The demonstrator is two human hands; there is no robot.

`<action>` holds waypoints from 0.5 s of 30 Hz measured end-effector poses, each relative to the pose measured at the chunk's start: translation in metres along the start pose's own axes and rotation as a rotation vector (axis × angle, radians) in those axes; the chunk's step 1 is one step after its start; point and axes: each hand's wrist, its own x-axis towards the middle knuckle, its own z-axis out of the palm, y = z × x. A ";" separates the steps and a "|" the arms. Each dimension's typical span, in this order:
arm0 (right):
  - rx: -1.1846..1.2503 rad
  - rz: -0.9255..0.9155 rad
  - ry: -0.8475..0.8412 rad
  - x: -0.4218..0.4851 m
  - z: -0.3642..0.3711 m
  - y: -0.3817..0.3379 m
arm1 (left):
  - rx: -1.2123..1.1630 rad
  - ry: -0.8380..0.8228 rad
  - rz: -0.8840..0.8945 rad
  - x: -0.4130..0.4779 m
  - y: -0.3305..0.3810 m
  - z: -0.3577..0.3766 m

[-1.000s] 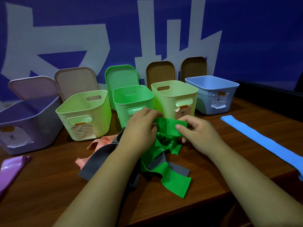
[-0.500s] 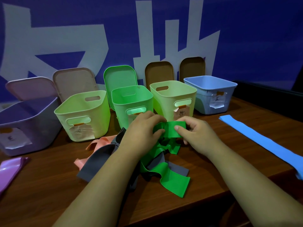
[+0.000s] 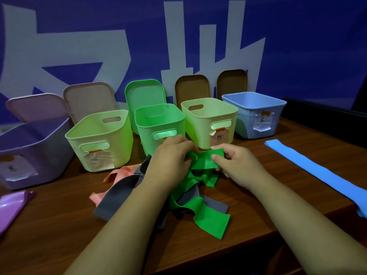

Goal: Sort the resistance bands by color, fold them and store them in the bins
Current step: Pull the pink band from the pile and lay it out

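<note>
Brown wooden desk point(image 3: 59, 225). Blue backdrop point(image 3: 297, 46) with big white characters point(image 3: 174, 36) stands behind its far edge. Two brown lids point(image 3: 192, 87) lean upright against it there. Dark ledge point(image 3: 327, 116) beyond the desk's right edge.

A green band point(image 3: 204, 162), grey band point(image 3: 117, 197), salmon band point(image 3: 123, 171), blue band point(image 3: 317, 171), purple band point(image 3: 10, 209) — lilac bin point(image 3: 45, 155), lime bins point(image 3: 119, 139), green bin point(image 3: 148, 140), pale-blue bin point(image 3: 246, 126) — brown wood-grain table point(image 3: 59, 225), blue backdrop point(image 3: 307, 46) with white characters.

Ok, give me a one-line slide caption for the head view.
The left hand and right hand pinch the green band over a grey band and pink band before the green bin.
</note>
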 end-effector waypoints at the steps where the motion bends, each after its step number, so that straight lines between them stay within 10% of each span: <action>1: -0.008 -0.003 -0.003 0.000 0.000 0.000 | -0.005 -0.005 -0.003 0.000 0.000 0.000; 15: -0.023 -0.023 -0.043 -0.005 -0.001 -0.006 | -0.084 -0.018 -0.036 0.000 0.006 -0.001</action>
